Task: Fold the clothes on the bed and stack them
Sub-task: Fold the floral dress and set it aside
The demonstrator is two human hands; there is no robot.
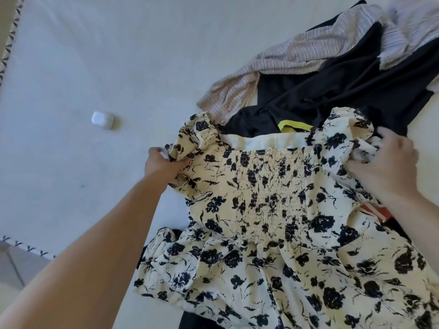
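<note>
Floral dress (268,193) lies flat on the bed (95,67), smocked panel up, over the unfolded pile. My left hand (161,162) grips 1 puff sleeve, right hand (384,162) grips the other (pulling shoulders taut, I judge, to square it before folding)

- No text, label, brand, number or sign can be read anywhere in the view.
</note>
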